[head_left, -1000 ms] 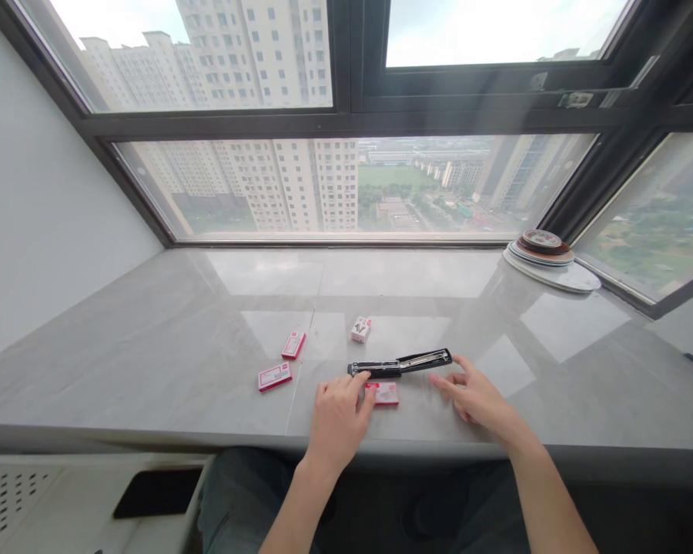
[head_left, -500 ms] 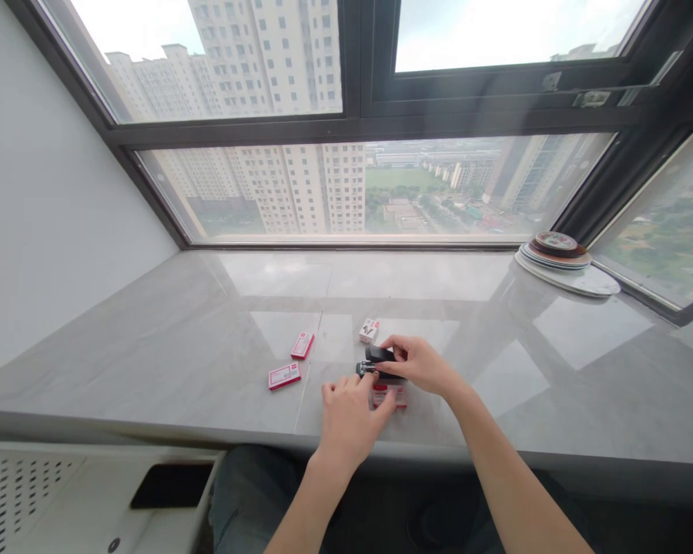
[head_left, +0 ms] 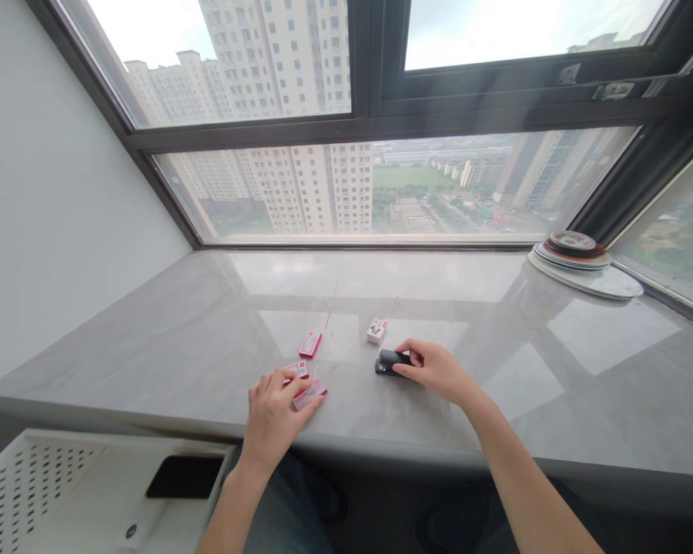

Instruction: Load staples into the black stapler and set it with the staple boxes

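My left hand [head_left: 272, 419] has its thumb and fingers closed around a small red-and-white staple box [head_left: 310, 394] near the front edge of the sill. Close behind it, partly covered by my fingers, lies a second red-and-white box [head_left: 297, 369]; whether the two touch I cannot tell. A third such box [head_left: 310, 344] rests a little farther back. To the right, my right hand [head_left: 439, 372] grips a black stapler [head_left: 388, 360] from its rear end, its top arm down over the base. Just behind the stapler stands a small white box [head_left: 376, 331] with a dark picture on it.
The grey marble sill [head_left: 439, 277] runs up to a dark-framed window. Stacked round plates or mats [head_left: 577, 254] sit in the right corner. Below the sill at left, a white perforated tray [head_left: 109, 469] carries a black phone-like slab [head_left: 185, 477].
My left hand has moved left with the staple box from in front of the stapler to beside the other boxes. The stapler's raised top arm has come down under my right hand.
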{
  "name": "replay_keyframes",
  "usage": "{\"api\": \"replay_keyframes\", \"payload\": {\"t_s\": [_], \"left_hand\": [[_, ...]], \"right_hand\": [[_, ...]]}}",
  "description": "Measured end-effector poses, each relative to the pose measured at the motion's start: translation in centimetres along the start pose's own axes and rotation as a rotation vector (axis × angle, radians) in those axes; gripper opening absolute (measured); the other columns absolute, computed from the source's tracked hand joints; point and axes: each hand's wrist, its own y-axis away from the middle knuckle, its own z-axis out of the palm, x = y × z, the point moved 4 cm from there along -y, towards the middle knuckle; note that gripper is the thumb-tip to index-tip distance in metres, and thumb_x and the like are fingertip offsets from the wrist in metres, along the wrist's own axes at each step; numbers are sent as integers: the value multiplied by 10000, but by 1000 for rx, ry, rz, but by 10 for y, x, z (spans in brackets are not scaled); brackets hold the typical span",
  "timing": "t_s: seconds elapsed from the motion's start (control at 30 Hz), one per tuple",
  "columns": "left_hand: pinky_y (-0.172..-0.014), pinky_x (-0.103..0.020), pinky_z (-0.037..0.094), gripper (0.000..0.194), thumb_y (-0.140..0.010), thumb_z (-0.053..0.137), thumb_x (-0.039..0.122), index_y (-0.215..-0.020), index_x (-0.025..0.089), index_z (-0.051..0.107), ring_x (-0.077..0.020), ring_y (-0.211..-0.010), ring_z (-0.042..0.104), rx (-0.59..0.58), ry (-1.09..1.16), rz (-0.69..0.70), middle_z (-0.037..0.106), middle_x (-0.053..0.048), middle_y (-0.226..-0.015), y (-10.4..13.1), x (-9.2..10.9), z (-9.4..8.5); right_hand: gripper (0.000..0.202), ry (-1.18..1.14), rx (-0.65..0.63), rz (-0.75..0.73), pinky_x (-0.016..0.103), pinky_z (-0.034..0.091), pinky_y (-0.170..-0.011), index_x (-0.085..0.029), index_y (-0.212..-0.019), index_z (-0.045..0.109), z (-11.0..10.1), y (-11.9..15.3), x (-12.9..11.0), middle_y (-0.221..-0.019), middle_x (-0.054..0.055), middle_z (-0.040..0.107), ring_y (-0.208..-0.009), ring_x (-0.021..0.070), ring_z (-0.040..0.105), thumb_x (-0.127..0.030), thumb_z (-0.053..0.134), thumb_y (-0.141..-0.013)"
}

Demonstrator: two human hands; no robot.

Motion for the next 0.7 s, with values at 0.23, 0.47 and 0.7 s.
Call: {"api": "replay_keyframes", "payload": {"t_s": [0.23, 0.47, 0.7], "left_hand": [[-1047, -474, 470, 273, -807, 777, 463, -851, 253, 609, -303, -1294, 522, -74, 190, 33, 570, -49, -1411, -21, -43, 4], [-1093, -461, 451, 510, -825, 731, 452, -1253, 240, 553, -279, -1280, 532, -49, 202, -19, 512, -100, -1346, -35, -34, 27], [-1215, -563, 267, 694, -990, 520, 423, -1608, 272, 244, -331, -1543, 240, -63, 87, 39, 275, -125, -1666, -46, -3, 60]], "right_hand": [[281, -8, 3, 18, 255, 320, -600, -248, -1020, 696, 1, 2, -1, -630, -78, 431, -599, 121, 446, -474, 691, -853], [269, -8, 14, 18, 253, 331, -602, -247, -1011, 703, 2, 4, -2, -636, -72, 463, -601, 123, 462, -460, 694, -845], [340, 88, 12, 60, 266, 310, -555, -263, -1136, 742, -6, 14, -11, -618, -35, 531, -584, 147, 499, -465, 613, -895]]}}
